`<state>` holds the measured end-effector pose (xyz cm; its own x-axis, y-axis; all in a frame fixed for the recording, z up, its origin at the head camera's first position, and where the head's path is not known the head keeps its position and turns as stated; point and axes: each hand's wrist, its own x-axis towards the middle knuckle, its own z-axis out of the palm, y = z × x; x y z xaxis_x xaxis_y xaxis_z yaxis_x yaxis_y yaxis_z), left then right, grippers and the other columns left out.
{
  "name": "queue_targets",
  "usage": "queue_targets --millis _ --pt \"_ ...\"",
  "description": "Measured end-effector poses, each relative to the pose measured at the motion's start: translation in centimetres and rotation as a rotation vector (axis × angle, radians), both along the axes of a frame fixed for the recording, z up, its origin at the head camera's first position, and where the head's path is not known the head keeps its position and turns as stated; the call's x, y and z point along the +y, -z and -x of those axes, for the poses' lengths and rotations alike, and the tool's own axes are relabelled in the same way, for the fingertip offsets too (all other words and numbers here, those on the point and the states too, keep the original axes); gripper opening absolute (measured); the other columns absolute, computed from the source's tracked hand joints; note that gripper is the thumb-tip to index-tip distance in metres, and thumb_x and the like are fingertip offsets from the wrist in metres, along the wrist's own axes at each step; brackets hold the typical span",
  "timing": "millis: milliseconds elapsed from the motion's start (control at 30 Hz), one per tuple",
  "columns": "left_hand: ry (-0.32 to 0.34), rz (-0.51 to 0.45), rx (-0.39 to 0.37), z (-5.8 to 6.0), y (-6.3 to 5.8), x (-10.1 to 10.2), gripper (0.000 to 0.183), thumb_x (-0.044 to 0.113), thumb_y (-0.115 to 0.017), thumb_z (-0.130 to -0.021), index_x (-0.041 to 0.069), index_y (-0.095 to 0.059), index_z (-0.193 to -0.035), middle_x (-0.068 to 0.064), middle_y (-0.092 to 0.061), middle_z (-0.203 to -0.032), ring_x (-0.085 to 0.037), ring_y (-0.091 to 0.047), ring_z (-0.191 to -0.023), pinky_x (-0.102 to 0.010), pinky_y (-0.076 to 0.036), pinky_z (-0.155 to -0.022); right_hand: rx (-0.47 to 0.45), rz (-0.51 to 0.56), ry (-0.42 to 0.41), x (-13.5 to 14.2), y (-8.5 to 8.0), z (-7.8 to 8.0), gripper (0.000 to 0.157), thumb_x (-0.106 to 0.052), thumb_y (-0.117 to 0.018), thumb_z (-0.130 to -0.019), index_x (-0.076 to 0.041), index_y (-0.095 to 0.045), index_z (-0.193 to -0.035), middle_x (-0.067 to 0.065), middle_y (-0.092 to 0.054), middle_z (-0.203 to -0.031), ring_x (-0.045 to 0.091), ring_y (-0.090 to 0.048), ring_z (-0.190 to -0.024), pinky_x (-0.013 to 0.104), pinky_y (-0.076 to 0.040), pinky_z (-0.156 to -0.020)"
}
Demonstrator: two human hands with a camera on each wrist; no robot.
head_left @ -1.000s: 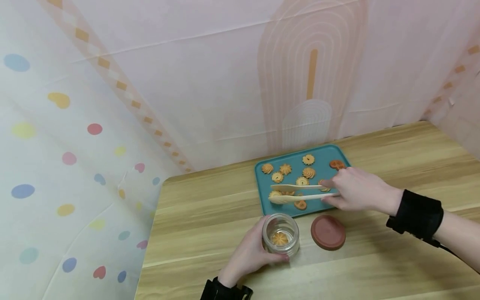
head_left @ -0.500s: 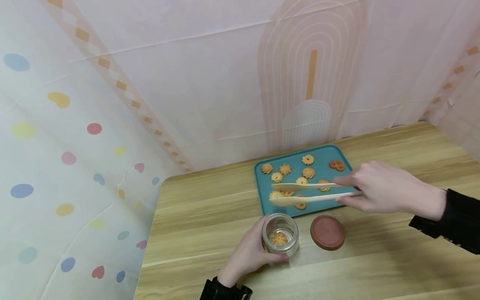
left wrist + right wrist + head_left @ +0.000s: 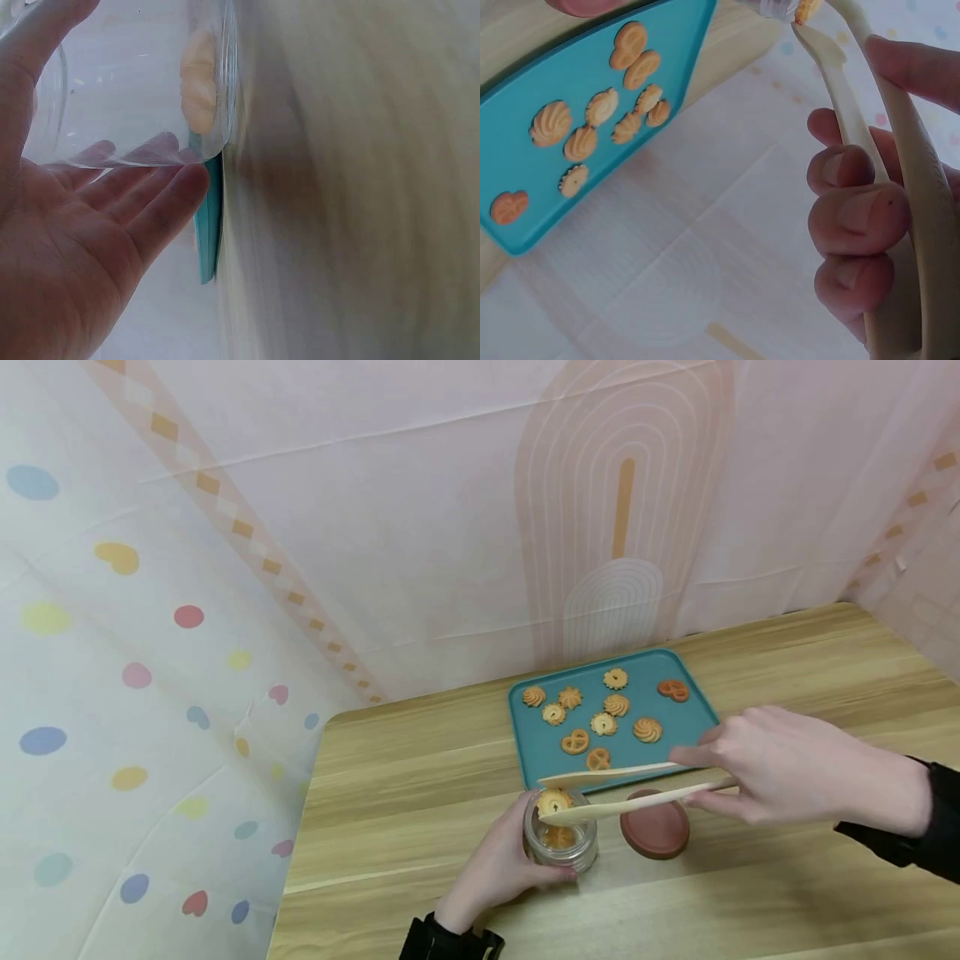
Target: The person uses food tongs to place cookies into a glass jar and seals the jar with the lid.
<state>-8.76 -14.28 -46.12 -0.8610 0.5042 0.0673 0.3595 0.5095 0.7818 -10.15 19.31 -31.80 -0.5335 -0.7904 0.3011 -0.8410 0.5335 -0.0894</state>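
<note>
My left hand (image 3: pixel 498 852) is curled round a clear glass jar (image 3: pixel 588 852) that stands on the table without a cover. One star-shaped cookie (image 3: pixel 558 837) lies on the jar's bottom; the left wrist view also has this cookie (image 3: pixel 199 82) through the glass. My right hand (image 3: pixel 795 768) grips pale wooden tongs (image 3: pixel 645 802), fingers wrapped about both arms in the right wrist view. Between the tong tips a round cookie (image 3: pixel 553 802) is pinched right at the jar's mouth. A reddish-brown lid (image 3: pixel 656 828) lies right of the jar, partly beneath the tongs.
Behind the jar lies a teal tray (image 3: pixel 540 760) with several cookies, among them a swirl cookie (image 3: pixel 647 730) and a dark pretzel-shaped cookie (image 3: pixel 672 691). The wooden table (image 3: pixel 405 793) meets a patterned cloth backdrop (image 3: pixel 450 568) at the rear.
The tongs have lifted a round cookie off the tray's front left and carried it toward me, over the jar's mouth. My left hand and the jar have stayed put.
</note>
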Motion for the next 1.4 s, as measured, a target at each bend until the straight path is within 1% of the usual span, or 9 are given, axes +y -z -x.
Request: queue_targets --millis 100,167,367,667,900,1100,1267,1333,1400 --pt "-0.006 0.011 -0.006 0.0 0.0 0.0 0.094 0.044 -0.085 -0.064 0.03 -0.037 -0.144 0.015 -0.05 -0.13 -0.007 -0.049 -0.118 -0.035 -0.041 -0.101 -0.007 -0.023 0.001 0.0 -0.1 -0.2 0.036 -0.044 -0.068 -0.086 -0.014 -0.075 -0.103 -0.018 -0.057 -0.072 -0.012 -0.035 -0.051 0.022 -0.043 -0.045" --pt "-0.01 0.019 -0.005 -0.1 -0.1 0.0 0.095 0.045 -0.085 -0.064 0.029 -0.037 -0.144 0.015 -0.05 -0.13 -0.007 -0.049 -0.118 -0.035 -0.041 -0.101 -0.011 -0.031 0.001 0.0 -0.2 -0.2 0.036 -0.044 -0.067 -0.086 -0.013 -0.075 -0.104 -0.016 -0.06 -0.074 -0.011 -0.038 -0.052 0.023 -0.045 -0.046" --pt "-0.012 0.009 -0.006 -0.3 -0.3 -0.1 0.094 0.041 -0.086 -0.064 0.029 -0.038 -0.144 0.015 -0.049 -0.131 -0.008 -0.049 -0.12 -0.036 -0.04 -0.102 0.016 -0.045 -0.005 -0.2 -0.2 -0.3 0.036 -0.045 -0.066 -0.087 -0.014 -0.075 -0.104 -0.015 -0.061 -0.075 -0.008 -0.045 -0.055 0.026 -0.048 -0.048" --pt "-0.007 0.002 -0.001 -0.2 -0.3 0.0 0.093 0.041 -0.087 -0.064 0.03 -0.039 -0.143 0.015 -0.05 -0.13 -0.008 -0.049 -0.119 -0.036 -0.04 -0.102 0.023 -0.08 -0.003 -0.5 -0.5 -0.4 0.036 -0.045 -0.066 -0.087 -0.015 -0.074 -0.105 -0.015 -0.059 -0.074 -0.006 -0.046 -0.055 0.025 -0.045 -0.047" --pt "0.014 -0.018 0.014 -0.1 -0.3 0.0 0.09 0.04 -0.086 -0.065 0.03 -0.04 -0.141 0.007 -0.053 -0.131 -0.012 -0.05 -0.12 -0.038 -0.04 -0.101 0.036 -0.097 0.033 -0.2 -0.7 -0.5 0.04 -0.048 -0.066 -0.086 -0.016 -0.075 -0.107 -0.012 -0.064 -0.08 -0.005 -0.047 -0.053 0.027 -0.047 -0.049" --pt "0.022 -0.033 0.002 0.0 -0.3 0.1 0.091 0.036 -0.087 -0.065 0.033 -0.039 -0.142 0.008 -0.052 -0.133 -0.012 -0.049 -0.122 -0.04 -0.039 -0.103 0.049 -0.071 0.07 0.5 -0.8 -0.4 0.042 -0.048 -0.068 -0.084 -0.012 -0.075 -0.106 -0.008 -0.068 -0.085 -0.001 -0.053 -0.057 0.028 -0.049 -0.05" --pt "0.022 -0.037 0.001 0.0 -0.3 0.2 0.092 0.033 -0.088 -0.064 0.035 -0.04 -0.142 0.017 -0.048 -0.134 -0.007 -0.047 -0.123 -0.036 -0.038 -0.104 0.051 -0.035 0.078 1.0 -0.4 -0.1 0.038 -0.045 -0.071 -0.082 -0.014 -0.073 -0.104 -0.017 -0.059 -0.074 -0.009 -0.038 -0.05 0.023 -0.043 -0.044" --pt "0.021 -0.037 -0.001 0.0 -0.3 0.2 0.093 0.033 -0.088 -0.064 0.036 -0.04 -0.142 0.017 -0.048 -0.134 -0.007 -0.046 -0.123 -0.036 -0.037 -0.104 0.056 -0.019 0.082 1.2 -0.2 0.0 0.036 -0.043 -0.073 -0.08 -0.015 -0.073 -0.102 -0.021 -0.052 -0.069 -0.01 -0.031 -0.048 0.021 -0.038 -0.042" --pt "0.02 -0.034 -0.001 0.0 -0.3 0.2 0.094 0.034 -0.088 -0.064 0.035 -0.039 -0.143 0.015 -0.049 -0.134 -0.009 -0.047 -0.123 -0.037 -0.037 -0.104 0.06 -0.006 0.098 1.5 0.0 0.1 0.036 -0.043 -0.074 -0.079 -0.015 -0.074 -0.102 -0.023 -0.049 -0.068 -0.01 -0.03 -0.048 0.019 -0.036 -0.041"
